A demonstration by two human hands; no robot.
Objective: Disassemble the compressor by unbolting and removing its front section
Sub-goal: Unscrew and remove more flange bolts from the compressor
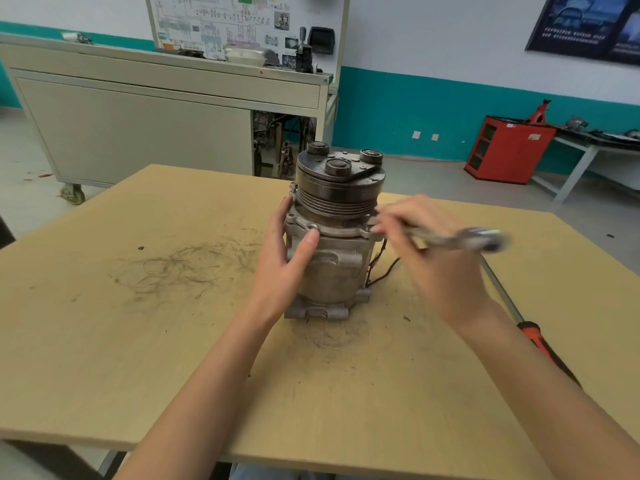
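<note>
A grey metal compressor [332,268] stands upright in the middle of the wooden table [145,341], with its dark grooved pulley and clutch plate [341,181] on top. My left hand [287,258] grips the compressor's left side just under the flange, thumb on the front. My right hand [433,258] holds a metal wrench [453,239], blurred by motion, whose head sits at the flange on the right side. One bolt [293,186] sticks up at the flange's left rear corner.
A long screwdriver with an orange-and-black handle [540,344] lies on the table to the right, partly under my right forearm. Dark wires [381,268] trail from the compressor's right side. A beige cabinet on wheels [138,133] and a red cabinet [505,150] stand beyond the table.
</note>
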